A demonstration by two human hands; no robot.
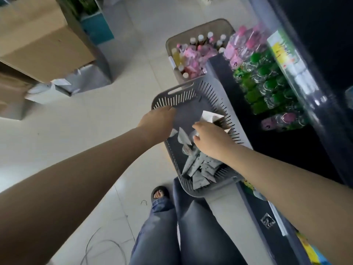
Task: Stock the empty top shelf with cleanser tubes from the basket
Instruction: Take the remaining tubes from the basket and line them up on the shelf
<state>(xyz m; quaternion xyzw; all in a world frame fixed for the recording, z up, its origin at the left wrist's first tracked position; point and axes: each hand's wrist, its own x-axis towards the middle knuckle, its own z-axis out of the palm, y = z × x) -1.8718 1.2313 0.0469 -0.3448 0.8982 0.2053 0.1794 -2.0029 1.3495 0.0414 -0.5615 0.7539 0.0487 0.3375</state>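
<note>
The rim of the grey slotted plastic basket (183,95) is gripped by the left hand (162,119), fingers curled over it. The right hand (212,139) is lowered among the white soft-plastic cleanser tubes (198,167) heaped inside; whether one is pinched cannot be told. The basket seems propped against the dark shelf edge (217,73), so it could be tipped by a slackened grip, and tubes spilled onto the pale tiled floor (95,131).

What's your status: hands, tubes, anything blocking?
Left hand holds grey basket rim. Right hand down on cleanser tubes, grip unclear. Tubes piled in basket; top shelf out of view. Nothing blocking the hands.
</note>
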